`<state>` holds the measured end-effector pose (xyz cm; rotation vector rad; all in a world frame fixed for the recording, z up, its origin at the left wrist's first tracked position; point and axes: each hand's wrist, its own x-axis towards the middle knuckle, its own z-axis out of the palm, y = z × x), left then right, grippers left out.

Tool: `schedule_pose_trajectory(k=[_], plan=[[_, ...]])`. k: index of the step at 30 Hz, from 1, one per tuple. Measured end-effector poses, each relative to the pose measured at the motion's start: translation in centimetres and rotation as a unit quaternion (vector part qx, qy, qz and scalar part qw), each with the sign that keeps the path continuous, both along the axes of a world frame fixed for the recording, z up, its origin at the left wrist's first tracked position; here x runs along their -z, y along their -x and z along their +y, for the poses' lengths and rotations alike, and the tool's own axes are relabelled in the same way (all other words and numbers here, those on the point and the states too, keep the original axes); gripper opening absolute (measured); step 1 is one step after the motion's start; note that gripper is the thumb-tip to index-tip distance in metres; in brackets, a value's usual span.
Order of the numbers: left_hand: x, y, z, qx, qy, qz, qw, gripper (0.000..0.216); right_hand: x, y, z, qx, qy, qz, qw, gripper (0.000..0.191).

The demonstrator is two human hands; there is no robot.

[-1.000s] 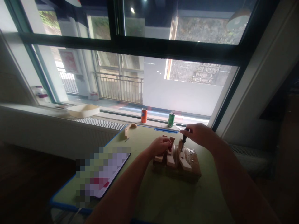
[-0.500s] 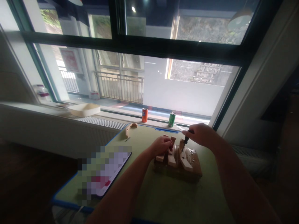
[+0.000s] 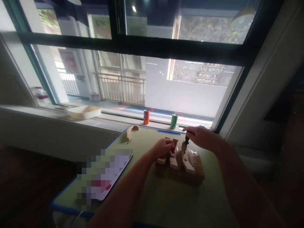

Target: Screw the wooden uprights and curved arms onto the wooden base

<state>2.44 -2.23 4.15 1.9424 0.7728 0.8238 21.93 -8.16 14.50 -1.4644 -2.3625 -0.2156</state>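
A wooden assembly of several light blocks (image 3: 180, 164) rests on the green table (image 3: 166, 202). My left hand (image 3: 163, 148) is closed around the upright wooden pieces on its left side. My right hand (image 3: 201, 136) is closed on a small dark-handled screwdriver (image 3: 186, 141), whose tip points down onto a wooden piece in the middle of the assembly. A clear bag of small parts (image 3: 195, 156) lies on the assembly's right side.
An orange can (image 3: 146, 117) and a green can (image 3: 174, 121) stand on the window sill. A loose wooden piece (image 3: 131, 130) lies at the table's far left corner. A blurred flat sheet (image 3: 104, 177) covers the table's left part. A white tray (image 3: 84, 112) sits on the sill.
My right hand has shifted slightly left with the screwdriver still on the wood. My left hand keeps its grip.
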Motion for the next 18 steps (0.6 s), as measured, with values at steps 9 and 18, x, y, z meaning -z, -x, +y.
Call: schedule_pose_trajectory(k=[9,18], plan=[[-0.31,0.13,-0.34,-0.002,0.009,0.002,1.000,0.022,-0.11,-0.06,-0.37,0.037,0.004,-0.008,0.999,0.041],[-0.29,0.09,-0.39,-0.011,0.004,0.006,1.000,0.023,-0.45,0.16,-0.32,-0.007,0.033,0.005,0.999,0.039]])
